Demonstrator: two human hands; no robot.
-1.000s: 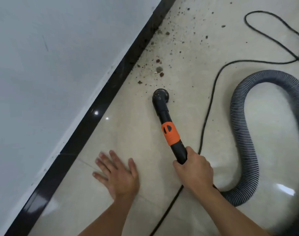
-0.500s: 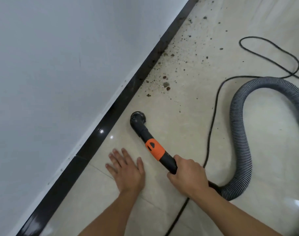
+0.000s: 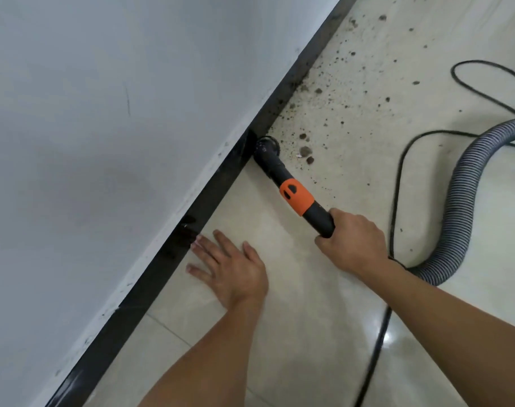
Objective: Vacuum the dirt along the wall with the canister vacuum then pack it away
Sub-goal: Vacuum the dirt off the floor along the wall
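1. The left hand (image 3: 230, 268) is lying flat and relaxed on the floor (image 3: 294, 333), holding nothing, with its fingertips close to the black skirting (image 3: 150, 277).
2. The nozzle (image 3: 266, 146) is sitting against the skirting at the near edge of the dirt (image 3: 324, 113), which is trailing away along the wall (image 3: 103, 142).
3. The right hand (image 3: 353, 245) is grasping the black wand (image 3: 321, 218) just behind its orange collar (image 3: 296, 196). This rigid tube is probably light and steering easily from there.
4. The thin cord (image 3: 397, 186) is lying alongside and could snag. The ribbed hose (image 3: 462, 201) is looping behind the wrist, looking soft and springy, and is likely tugging back.
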